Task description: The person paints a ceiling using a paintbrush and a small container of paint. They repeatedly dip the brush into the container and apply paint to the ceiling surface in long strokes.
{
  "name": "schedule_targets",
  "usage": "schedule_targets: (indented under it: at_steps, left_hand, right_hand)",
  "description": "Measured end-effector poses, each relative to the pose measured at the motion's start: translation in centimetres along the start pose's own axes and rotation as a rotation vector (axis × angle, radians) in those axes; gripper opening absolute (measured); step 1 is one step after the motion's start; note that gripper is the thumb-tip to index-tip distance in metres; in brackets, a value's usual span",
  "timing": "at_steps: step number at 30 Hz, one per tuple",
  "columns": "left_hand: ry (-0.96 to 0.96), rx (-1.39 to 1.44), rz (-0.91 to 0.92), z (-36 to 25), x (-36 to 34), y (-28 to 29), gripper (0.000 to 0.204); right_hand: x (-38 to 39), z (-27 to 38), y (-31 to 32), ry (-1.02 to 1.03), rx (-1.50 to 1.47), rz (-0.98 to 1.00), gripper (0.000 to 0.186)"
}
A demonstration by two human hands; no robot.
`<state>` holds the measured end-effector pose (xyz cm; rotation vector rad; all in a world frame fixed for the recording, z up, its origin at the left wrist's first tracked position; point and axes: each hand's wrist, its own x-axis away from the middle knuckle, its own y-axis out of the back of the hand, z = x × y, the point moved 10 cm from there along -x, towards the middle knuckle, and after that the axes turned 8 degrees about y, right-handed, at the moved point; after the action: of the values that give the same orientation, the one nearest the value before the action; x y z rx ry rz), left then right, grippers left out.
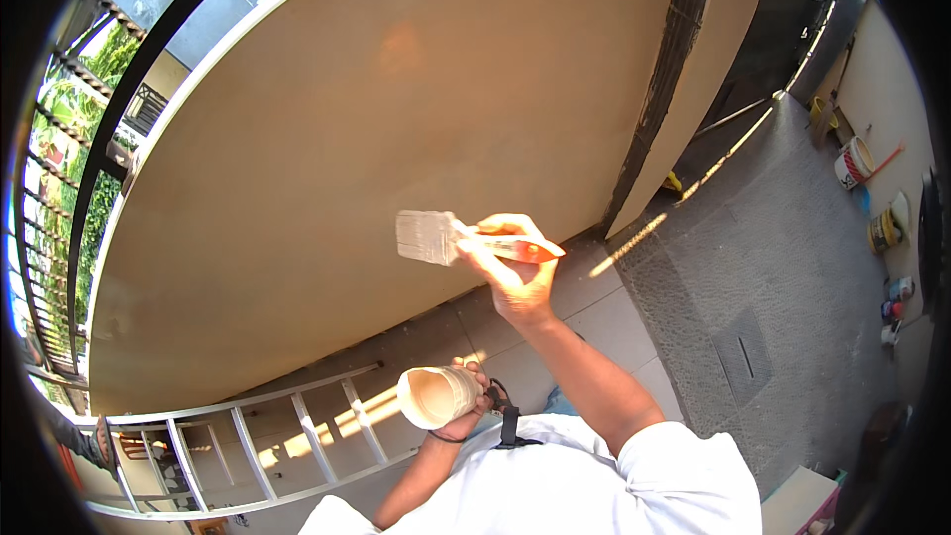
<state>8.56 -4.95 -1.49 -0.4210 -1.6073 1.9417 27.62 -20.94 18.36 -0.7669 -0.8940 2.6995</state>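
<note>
My right hand point(520, 282) is closed around the orange handle of a wide paintbrush point(426, 238). Pale paint coats its bristles, which point left in front of a large beige wall point(297, 178); whether they touch it I cannot tell. Lower down, close to my body, my left hand point(470, 406) grips a cream-coloured paint tub point(432, 399). The tub is tilted with its open mouth toward the left, and pale paint shows inside.
An aluminium ladder point(243, 451) stands at the lower left, with another person's foot point(103, 442) on it. Dark railings point(74, 178) rise at far left. Several buckets point(854, 162) line the right wall. A dark vertical strip point(669, 59) edges the beige wall.
</note>
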Motion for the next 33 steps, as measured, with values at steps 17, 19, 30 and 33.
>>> schedule_targets:
  at_steps: [17,19,30,33]
  left_hand:
    - [-0.101,-0.076,-0.083,-3.2,1.5,-1.1,0.063]
    - [-0.106,-0.128,-0.099,-2.9,1.4,-3.2,0.06]
    - [-0.155,-0.126,-0.189,-3.9,1.4,-3.4,0.051]
    - [-0.2,-0.134,-0.215,-4.5,1.2,-2.7,0.044]
  right_hand:
    - [7.7,15.0,-5.1,-0.003,0.387,0.216,0.017]
    - [8.4,15.0,-8.4,0.024,0.549,0.381,0.017]
    - [11.4,9.1,-14.1,-0.1,0.754,0.808,0.012]
    - [11.6,7.4,-13.8,-0.01,0.816,0.902,0.012]
